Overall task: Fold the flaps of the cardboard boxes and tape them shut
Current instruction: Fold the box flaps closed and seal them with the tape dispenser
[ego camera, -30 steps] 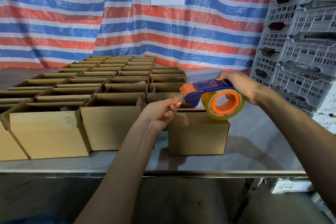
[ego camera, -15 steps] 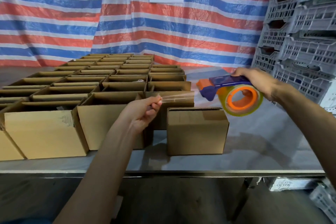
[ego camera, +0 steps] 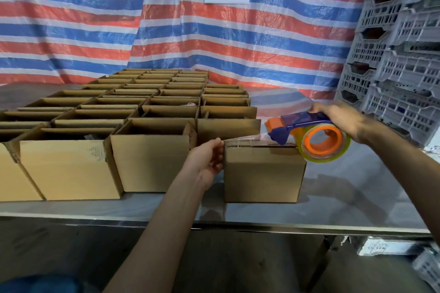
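Across the table [ego camera: 357,197], open boxes [ego camera: 152,162] fill 9 to 12 o'clock, and the folded box [ego camera: 262,173] sits at 5 o'clock. The tape dispenser [ego camera: 321,140], gripped by the right hand [ego camera: 340,119], has dropped to the box's 1 o'clock corner. The left hand [ego camera: 207,159], well apart from the right, now pinches the tape strip [ego camera: 245,138] at the box's 10 o'clock edge. Sealing is likely starting.

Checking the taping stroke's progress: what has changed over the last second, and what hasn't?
The left hand pulled the tape from the tape dispenser down to the closed box's top left edge; the right hand carried the dispenser rightward to its right edge. Both grips and the open boxes stayed.
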